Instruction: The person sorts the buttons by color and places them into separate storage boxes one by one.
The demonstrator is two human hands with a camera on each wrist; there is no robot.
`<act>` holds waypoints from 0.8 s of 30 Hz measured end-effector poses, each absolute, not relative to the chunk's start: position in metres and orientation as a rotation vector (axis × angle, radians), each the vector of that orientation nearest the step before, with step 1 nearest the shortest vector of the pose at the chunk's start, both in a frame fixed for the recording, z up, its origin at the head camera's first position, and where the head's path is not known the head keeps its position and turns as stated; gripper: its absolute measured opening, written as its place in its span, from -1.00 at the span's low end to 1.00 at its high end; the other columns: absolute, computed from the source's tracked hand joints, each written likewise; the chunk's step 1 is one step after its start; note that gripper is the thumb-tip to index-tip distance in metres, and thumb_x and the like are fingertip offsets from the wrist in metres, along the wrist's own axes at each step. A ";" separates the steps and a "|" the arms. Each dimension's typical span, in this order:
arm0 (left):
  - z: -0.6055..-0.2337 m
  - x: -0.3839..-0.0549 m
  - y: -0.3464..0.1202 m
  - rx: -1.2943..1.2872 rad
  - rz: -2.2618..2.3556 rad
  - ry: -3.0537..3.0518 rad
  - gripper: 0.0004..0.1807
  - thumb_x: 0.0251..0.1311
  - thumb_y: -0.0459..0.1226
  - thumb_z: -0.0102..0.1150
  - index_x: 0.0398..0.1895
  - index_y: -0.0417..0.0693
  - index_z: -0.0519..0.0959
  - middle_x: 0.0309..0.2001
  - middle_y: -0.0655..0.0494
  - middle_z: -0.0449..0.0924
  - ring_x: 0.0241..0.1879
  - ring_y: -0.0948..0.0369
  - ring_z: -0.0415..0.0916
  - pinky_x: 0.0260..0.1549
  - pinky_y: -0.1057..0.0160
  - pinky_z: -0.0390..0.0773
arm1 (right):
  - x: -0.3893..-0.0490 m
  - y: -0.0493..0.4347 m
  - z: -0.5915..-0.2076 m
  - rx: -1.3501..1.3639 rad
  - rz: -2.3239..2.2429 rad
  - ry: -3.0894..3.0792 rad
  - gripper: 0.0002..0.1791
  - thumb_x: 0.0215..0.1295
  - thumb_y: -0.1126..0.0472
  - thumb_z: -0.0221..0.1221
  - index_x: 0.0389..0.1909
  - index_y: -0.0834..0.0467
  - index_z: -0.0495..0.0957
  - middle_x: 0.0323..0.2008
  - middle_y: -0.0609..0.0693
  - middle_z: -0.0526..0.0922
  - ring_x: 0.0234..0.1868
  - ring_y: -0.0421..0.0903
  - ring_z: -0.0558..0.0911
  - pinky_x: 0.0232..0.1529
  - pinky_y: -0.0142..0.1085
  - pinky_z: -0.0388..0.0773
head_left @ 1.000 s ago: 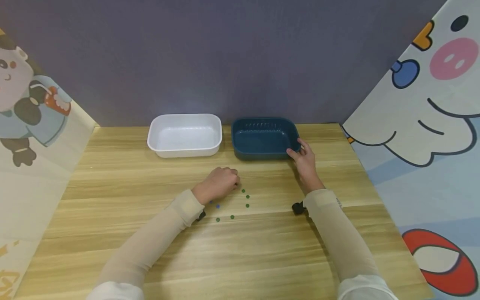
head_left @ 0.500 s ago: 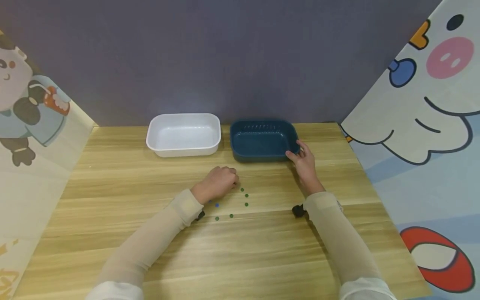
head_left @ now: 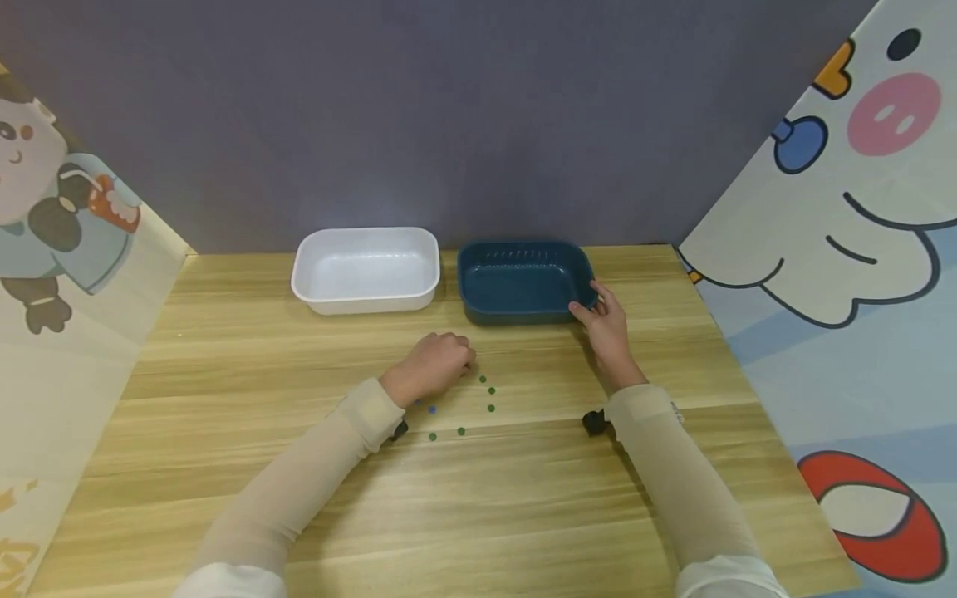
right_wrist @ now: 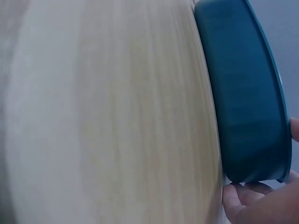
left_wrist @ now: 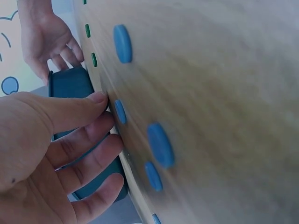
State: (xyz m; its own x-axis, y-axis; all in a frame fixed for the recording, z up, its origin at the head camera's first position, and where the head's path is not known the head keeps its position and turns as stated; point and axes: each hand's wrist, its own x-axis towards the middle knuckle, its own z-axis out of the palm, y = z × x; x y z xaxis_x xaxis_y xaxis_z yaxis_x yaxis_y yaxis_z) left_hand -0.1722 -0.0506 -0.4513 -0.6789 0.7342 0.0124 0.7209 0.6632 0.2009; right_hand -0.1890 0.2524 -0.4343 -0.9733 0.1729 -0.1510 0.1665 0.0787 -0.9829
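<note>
My left hand (head_left: 435, 361) reaches down to the tabletop, thumb and forefinger tips close together against the wood in the left wrist view. Anything between those fingertips is hidden. Beside it lie small round green discs (head_left: 491, 390) in a curve, and small blue discs (left_wrist: 160, 144), partly hidden from the head view by the hand. With the thumb over the rim and fingers outside, my right hand (head_left: 609, 332) holds the near right corner of a dark teal plastic basin (right_wrist: 250, 93), which stands on the table.
A white basin (head_left: 366, 305) stands left of the teal one, near the grey back wall (head_left: 449, 116). Printed cartoon panels flank the wooden table (head_left: 478, 515) on the left and right.
The head view has shifted slightly. Relative to the table, the teal basin has come slightly nearer, with my right hand still at its corner. My left hand keeps its place near the discs.
</note>
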 end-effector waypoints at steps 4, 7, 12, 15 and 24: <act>-0.450 -0.174 -0.050 1.226 0.308 2.802 -0.88 0.32 -0.31 0.29 -0.38 0.05 0.73 -0.38 0.18 0.65 -0.45 0.28 0.50 -0.49 0.29 0.54 | -0.186 0.252 -0.432 -0.352 2.094 -2.312 -0.21 0.43 0.28 0.21 0.58 0.16 0.07 0.60 0.11 -0.13 0.58 0.08 -0.02 0.47 -0.09 0.19; -0.446 -0.178 -0.049 1.237 0.332 2.828 -0.84 0.35 -0.30 0.26 -0.43 0.02 0.70 -0.43 0.17 0.61 -0.49 0.27 0.47 -0.51 0.29 0.55 | -0.185 0.253 -0.432 -0.344 2.089 -2.319 -0.21 0.43 0.26 0.21 0.58 0.15 0.07 0.61 0.10 -0.15 0.58 0.08 -0.04 0.48 -0.08 0.17; -0.436 -0.186 -0.045 1.250 0.415 2.875 -0.90 0.36 -0.31 0.25 -0.33 -0.05 0.71 -0.37 0.12 0.63 -0.43 0.23 0.55 -0.43 0.26 0.61 | -0.186 0.255 -0.433 -0.349 2.088 -2.312 -0.21 0.42 0.27 0.22 0.58 0.14 0.08 0.61 0.11 -0.14 0.58 0.09 -0.03 0.48 -0.08 0.17; -0.429 -0.191 -0.042 1.227 0.492 2.890 -0.93 0.35 -0.32 0.27 -0.24 -0.09 0.73 -0.29 0.09 0.68 -0.35 0.18 0.62 -0.35 0.23 0.64 | -0.188 0.255 -0.435 -0.349 2.092 -2.304 -0.20 0.42 0.27 0.23 0.58 0.14 0.07 0.60 0.14 -0.14 0.57 0.11 -0.03 0.47 -0.05 0.17; -0.416 -0.205 -0.031 1.069 0.780 2.944 -0.91 0.35 -0.31 0.28 -0.22 -0.13 0.73 -0.26 0.05 0.69 -0.28 0.14 0.65 -0.28 0.21 0.65 | -0.198 0.261 -0.461 -0.331 2.050 -2.284 -0.20 0.40 0.19 0.27 0.57 0.02 0.14 0.60 0.06 -0.06 0.56 0.03 0.05 0.45 -0.12 0.22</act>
State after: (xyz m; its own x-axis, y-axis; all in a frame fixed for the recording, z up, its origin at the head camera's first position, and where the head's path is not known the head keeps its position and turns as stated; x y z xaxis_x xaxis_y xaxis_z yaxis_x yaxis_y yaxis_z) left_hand -0.2046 -0.0311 -0.4160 -0.7773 0.5823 0.2382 0.6238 0.6644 0.4116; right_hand -0.1985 0.2613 -0.4609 -0.9755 0.1949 -0.1020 0.1224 0.0959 -0.9878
